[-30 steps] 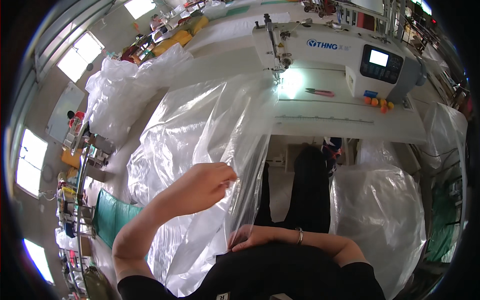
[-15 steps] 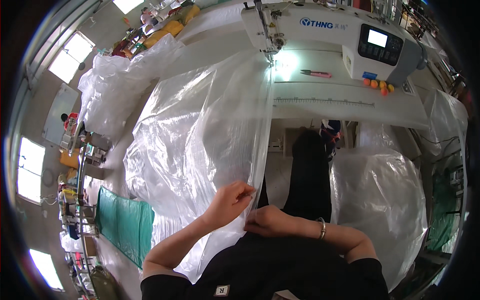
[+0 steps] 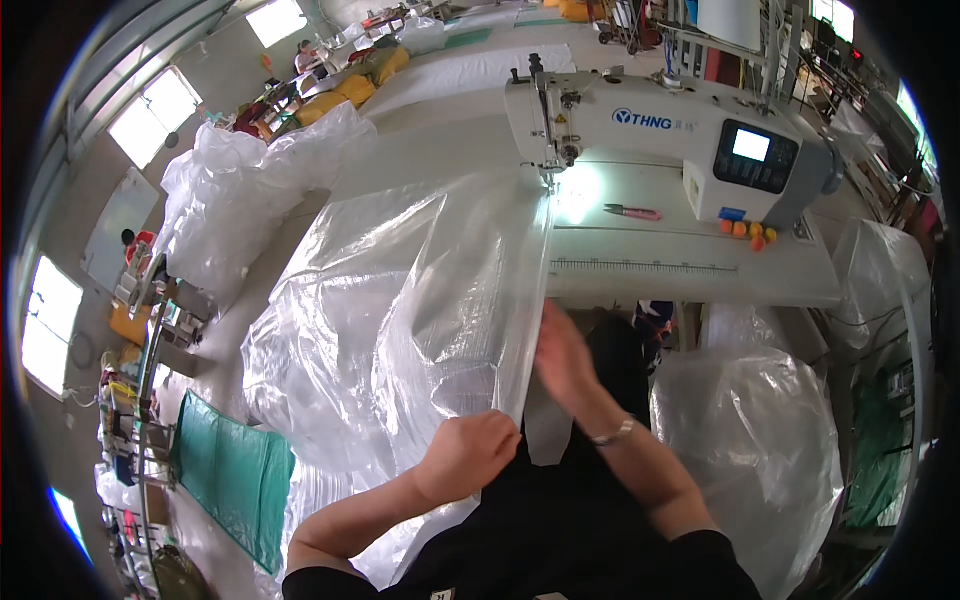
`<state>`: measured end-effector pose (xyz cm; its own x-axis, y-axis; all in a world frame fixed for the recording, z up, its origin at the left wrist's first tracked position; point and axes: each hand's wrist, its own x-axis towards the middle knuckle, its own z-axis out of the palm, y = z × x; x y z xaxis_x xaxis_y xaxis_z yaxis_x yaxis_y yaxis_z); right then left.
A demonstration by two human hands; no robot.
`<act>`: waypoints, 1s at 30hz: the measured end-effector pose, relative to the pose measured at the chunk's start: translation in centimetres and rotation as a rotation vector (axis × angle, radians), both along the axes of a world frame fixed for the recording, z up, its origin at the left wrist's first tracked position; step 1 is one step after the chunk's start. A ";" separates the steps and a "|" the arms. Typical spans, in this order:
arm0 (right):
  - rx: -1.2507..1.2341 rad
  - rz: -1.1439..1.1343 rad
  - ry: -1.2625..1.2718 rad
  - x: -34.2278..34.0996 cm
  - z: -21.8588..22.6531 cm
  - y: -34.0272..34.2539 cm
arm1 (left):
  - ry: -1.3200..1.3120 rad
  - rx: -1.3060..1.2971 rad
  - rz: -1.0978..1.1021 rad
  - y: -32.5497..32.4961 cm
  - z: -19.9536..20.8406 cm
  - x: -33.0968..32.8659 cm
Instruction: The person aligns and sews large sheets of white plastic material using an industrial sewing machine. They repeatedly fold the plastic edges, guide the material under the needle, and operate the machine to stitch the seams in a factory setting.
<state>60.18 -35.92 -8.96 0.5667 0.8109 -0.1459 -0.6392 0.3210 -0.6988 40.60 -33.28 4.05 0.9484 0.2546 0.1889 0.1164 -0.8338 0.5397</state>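
Note:
A large translucent plastic sheet (image 3: 400, 300) drapes off the sewing table, its right edge running up under the needle of a white sewing machine (image 3: 650, 130). My left hand (image 3: 475, 452) is closed on the lower part of that edge, close to my body. Farther up, my right hand (image 3: 566, 355) is beside the same edge, just in front of the table. It is smeared by motion and its fingertips are hidden, so its grip does not show. The machine's lamp lights the area around the needle.
Pink-handled thread snips (image 3: 633, 212) and several small orange and yellow balls (image 3: 748, 232) lie on the table. More clear plastic is bunched at left (image 3: 225, 200) and hangs at right (image 3: 750, 450). A green sheet (image 3: 232, 470) lies on the floor at left. A person (image 3: 305, 58) is in the far background.
My right hand has moved up along the sheet's edge, away from my body. My left hand keeps its grip, slightly lower in view. The head view has tilted up, showing more of the room.

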 end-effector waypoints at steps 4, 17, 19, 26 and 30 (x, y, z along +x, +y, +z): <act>-0.001 0.315 -0.735 -7.4 -1.3 -0.1 | -0.092 0.124 -0.101 -0.4 0.5 1.3; -0.908 -0.277 -1.774 9.2 5.7 7.1 | -0.145 -0.065 -0.236 1.0 -4.2 1.2; -0.992 -0.219 -1.848 9.2 6.0 7.6 | -0.148 -0.085 -0.236 1.6 -4.4 1.4; -1.163 0.107 -1.942 8.2 7.4 8.8 | -0.110 -0.029 -0.177 4.2 -6.2 1.7; -1.200 0.060 -1.898 10.0 6.9 10.6 | -0.111 -0.030 -0.176 6.1 -5.9 3.3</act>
